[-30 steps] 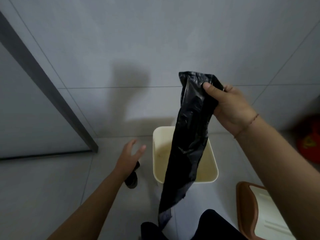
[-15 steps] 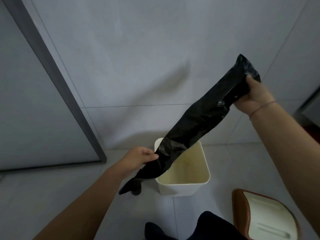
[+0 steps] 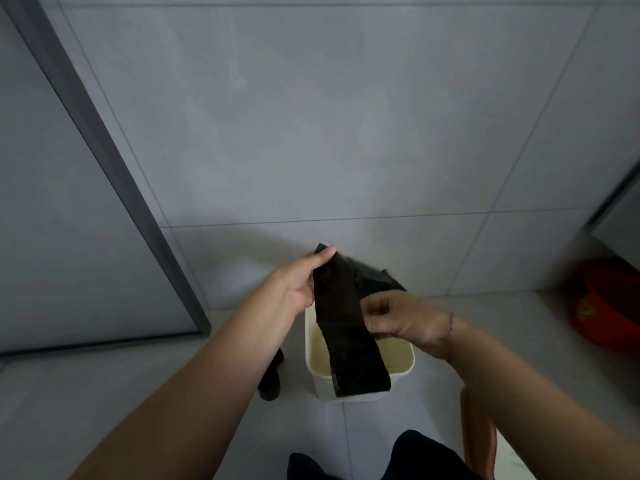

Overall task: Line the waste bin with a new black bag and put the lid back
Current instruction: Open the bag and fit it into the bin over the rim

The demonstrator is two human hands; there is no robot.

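Note:
A flat, folded black bag hangs over the open cream waste bin, which stands on the floor by the tiled wall. My left hand grips the bag's upper left edge, thumb on top. My right hand pinches the bag's right side at about mid-height. The bag's lower end drapes across the bin's front rim. The bin's lid, brown-edged with a pale top, lies on the floor at the lower right, mostly hidden behind my right forearm.
A small dark object lies on the floor left of the bin. A red basin sits at the right. A grey-framed door panel fills the left. My dark-clothed leg shows at the bottom.
Both hands have come together above the bin. The bag, stretched diagonally between them before, is now gathered and held close. The right hand dropped from high right to the middle.

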